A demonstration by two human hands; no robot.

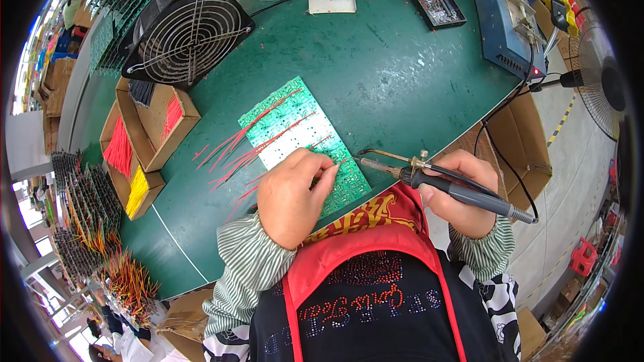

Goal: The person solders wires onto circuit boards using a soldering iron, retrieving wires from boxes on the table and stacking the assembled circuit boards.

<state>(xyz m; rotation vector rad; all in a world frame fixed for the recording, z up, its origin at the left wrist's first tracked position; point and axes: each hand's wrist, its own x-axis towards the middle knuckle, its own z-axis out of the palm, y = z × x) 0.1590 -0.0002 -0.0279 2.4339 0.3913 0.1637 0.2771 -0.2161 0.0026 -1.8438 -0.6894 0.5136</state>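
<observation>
My left hand [292,194] rests over the lower part of a green circuit board panel [295,97], thumb and forefinger pinched at its right side. A thin red wire appears to be in that pinch; the fingers hide most of it. Rows of red wires [251,151] lie across the panel, their loose ends trailing off its left edge. In my right hand [466,191] is a soldering iron [463,194] with a dark grey handle and a thin brass tube [386,154] fixed alongside. Its tip points left, close to my left fingertips at the panel's right edge.
A black fan [191,30] stands at the far left. Below it, cardboard boxes [157,151] hold red, dark and yellow [137,191] wires. A blue soldering station [506,23], a black tray [439,8] and a pale metal plate [332,5] are at the back. The iron's cable hangs right.
</observation>
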